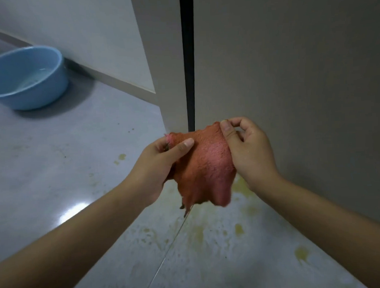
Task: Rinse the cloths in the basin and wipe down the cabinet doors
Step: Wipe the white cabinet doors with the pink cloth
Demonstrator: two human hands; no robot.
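An orange-pink cloth (207, 164) hangs between my two hands in front of the cabinet. My left hand (157, 164) grips its left edge, thumb lying across the front. My right hand (247, 150) pinches the upper right corner between thumb and forefinger. The grey cabinet door (290, 75) fills the right of the view, with a dark vertical gap (188, 62) beside it. A blue basin (27, 78) holding a little water stands on the floor at the far left, well away from both hands.
The grey tiled floor (77, 160) carries yellowish stains (240, 206) below the cloth and near the cabinet's base. A pale wall with a skirting board (118, 81) runs behind the basin to the cabinet's side panel (160, 58).
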